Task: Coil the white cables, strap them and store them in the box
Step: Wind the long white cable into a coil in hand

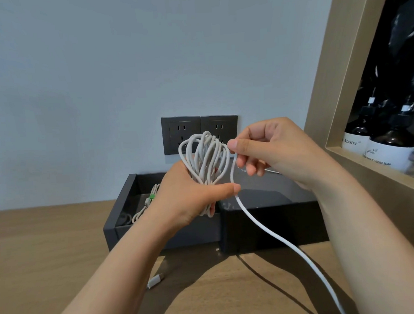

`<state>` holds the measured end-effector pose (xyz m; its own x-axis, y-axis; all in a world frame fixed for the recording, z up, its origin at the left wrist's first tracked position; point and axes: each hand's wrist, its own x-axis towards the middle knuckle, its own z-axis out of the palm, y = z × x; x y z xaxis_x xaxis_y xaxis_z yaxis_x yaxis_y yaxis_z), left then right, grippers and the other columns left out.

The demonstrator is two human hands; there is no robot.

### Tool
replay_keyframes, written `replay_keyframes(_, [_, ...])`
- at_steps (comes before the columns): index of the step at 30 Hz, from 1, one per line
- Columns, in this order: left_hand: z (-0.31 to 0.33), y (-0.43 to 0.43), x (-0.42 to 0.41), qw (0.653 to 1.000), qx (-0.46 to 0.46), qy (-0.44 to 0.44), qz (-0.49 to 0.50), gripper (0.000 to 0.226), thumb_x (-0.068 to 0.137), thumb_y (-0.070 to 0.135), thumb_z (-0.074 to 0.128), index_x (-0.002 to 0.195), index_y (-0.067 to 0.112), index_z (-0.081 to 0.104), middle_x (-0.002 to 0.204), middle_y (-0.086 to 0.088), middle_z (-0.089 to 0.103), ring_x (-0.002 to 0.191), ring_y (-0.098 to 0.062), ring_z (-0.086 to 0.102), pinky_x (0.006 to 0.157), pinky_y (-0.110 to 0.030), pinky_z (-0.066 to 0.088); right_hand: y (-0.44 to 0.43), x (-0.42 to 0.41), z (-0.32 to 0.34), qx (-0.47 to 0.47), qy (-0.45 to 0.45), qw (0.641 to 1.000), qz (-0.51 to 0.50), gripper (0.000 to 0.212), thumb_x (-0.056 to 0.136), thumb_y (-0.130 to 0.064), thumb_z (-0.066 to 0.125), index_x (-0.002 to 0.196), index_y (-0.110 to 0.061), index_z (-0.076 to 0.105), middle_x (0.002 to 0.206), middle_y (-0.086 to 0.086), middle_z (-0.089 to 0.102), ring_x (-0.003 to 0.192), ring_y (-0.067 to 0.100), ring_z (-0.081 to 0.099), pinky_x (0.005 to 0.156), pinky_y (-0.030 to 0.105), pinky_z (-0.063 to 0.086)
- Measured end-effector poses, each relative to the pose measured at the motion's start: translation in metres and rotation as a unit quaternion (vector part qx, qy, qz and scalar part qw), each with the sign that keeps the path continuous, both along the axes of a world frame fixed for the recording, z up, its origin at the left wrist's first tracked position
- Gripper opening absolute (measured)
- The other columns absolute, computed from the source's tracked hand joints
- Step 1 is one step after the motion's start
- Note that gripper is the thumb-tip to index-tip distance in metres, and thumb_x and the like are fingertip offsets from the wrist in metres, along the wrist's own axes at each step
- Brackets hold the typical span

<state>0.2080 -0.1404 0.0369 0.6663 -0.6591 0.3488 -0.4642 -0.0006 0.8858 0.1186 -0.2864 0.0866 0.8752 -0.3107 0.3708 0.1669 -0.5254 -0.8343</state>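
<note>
Gripping coil of white cable (206, 157) in left hand (191, 195), above the box (123, 208) at back edge of tabletop (38, 235); pinching loose tail (276, 237) with right hand (267, 149), trailing toward front right corner. Probably light, limp, springy: best held across gathered loops.

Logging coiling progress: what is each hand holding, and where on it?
The left hand grips the coil of white cable around the lower part of its loops. The right hand pinches the cable's loose run beside the coil's top.
</note>
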Motion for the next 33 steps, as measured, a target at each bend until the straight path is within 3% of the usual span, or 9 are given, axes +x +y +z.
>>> replay_keyframes(4, [-0.003,0.000,0.005,1.000,0.013,-0.012,0.023,0.014,0.076,0.011,0.072,0.083,0.021,0.065,0.070,0.001,0.067,0.062,-0.007,0.063,0.063,-0.029,0.059,0.002,0.000,0.001,0.006,-0.007,1.000,0.004,0.019,0.091,-0.015,0.066,0.082,0.001,0.068,0.061,0.004,0.068,0.048,0.009,0.058,0.047,0.017,0.045])
replay_keyframes(10, [-0.001,0.000,0.007,1.000,-0.005,-0.026,0.017,0.006,0.082,0.012,0.068,0.086,0.008,0.066,0.068,-0.013,0.067,0.060,-0.022,0.066,0.055,-0.023,0.055,0.003,0.002,0.001,0.014,-0.016,1.000,0.000,0.020,0.092,-0.016,0.065,0.085,0.003,0.067,0.063,0.004,0.067,0.049,0.010,0.057,0.049,0.018,0.047])
replay_keyframes(13, [-0.003,-0.001,0.009,0.999,-0.028,-0.014,0.036,0.007,0.083,0.018,0.068,0.089,0.014,0.068,0.078,-0.009,0.070,0.073,-0.020,0.067,0.064,-0.026,0.057,0.003,0.002,0.001,0.015,-0.013,1.000,-0.001,0.018,0.094,-0.016,0.063,0.092,0.001,0.070,0.070,0.007,0.069,0.051,0.011,0.059,0.050,0.018,0.048])
replay_keyframes(15, [-0.006,-0.001,0.012,0.997,-0.051,0.006,0.049,0.005,0.085,0.019,0.067,0.084,0.015,0.068,0.077,-0.006,0.071,0.072,-0.020,0.068,0.062,-0.031,0.057,0.005,0.002,0.002,0.012,-0.001,1.000,0.000,0.015,0.094,-0.017,0.063,0.095,-0.005,0.071,0.074,0.007,0.071,0.052,0.012,0.060,0.051,0.019,0.049])
replay_keyframes(18, [-0.006,0.003,0.021,0.995,-0.077,0.037,0.050,0.011,0.088,0.018,0.064,0.085,0.008,0.068,0.075,-0.004,0.073,0.070,-0.014,0.068,0.061,-0.028,0.051,0.005,0.001,0.002,0.007,0.012,1.000,-0.009,0.013,0.093,-0.019,0.064,0.097,-0.010,0.072,0.076,0.005,0.073,0.055,0.013,0.062,0.054,0.020,0.050])
replay_keyframes(22, [-0.005,0.009,0.027,0.980,-0.136,0.144,-0.028,0.021,0.092,0.010,0.060,0.092,-0.011,0.061,0.080,-0.023,0.069,0.079,-0.027,0.073,0.065,-0.030,0.056,0.007,-0.005,0.000,0.007,0.034,0.999,-0.012,0.012,0.091,-0.020,0.066,0.096,-0.011,0.073,0.077,0.006,0.073,0.058,0.013,0.063,0.057,0.021,0.053])
replay_keyframes(25, [-0.004,0.007,0.024,0.975,-0.155,0.155,-0.043,0.015,0.093,0.008,0.058,0.089,-0.006,0.060,0.072,-0.021,0.061,0.069,-0.029,0.068,0.061,-0.027,0.055,0.015,-0.011,-0.004,-0.010,0.081,0.997,0.003,0.016,0.087,-0.026,0.070,0.094,-0.012,0.075,0.080,0.006,0.074,0.063,0.010,0.065,0.063,0.022,0.056])
replay_keyframes(28, [-0.002,0.003,0.020,0.966,-0.185,0.177,-0.044,0.011,0.093,0.005,0.057,0.084,-0.002,0.057,0.066,-0.014,0.054,0.059,-0.022,0.059,0.058,-0.026,0.053,0.024,-0.021,-0.006,-0.042,0.168,0.984,0.039,0.022,0.082,-0.032,0.074,0.093,-0.013,0.076,0.081,0.005,0.075,0.068,0.008,0.067,0.070,0.021,0.056])
replay_keyframes(33, [0.014,0.004,0.007,0.941,-0.224,0.240,-0.087,0.006,0.094,0.003,0.055,0.088,0.003,0.056,0.066,-0.009,0.050,0.056,-0.017,0.052,0.059,-0.030,0.054,0.033,-0.049,-0.013,-0.062,0.215,0.974,0.036,0.008,0.088,-0.018,0.069,0.086,-0.013,0.076,0.079,0.004,0.075,0.070,0.012,0.069,0.066,0.022,0.055])
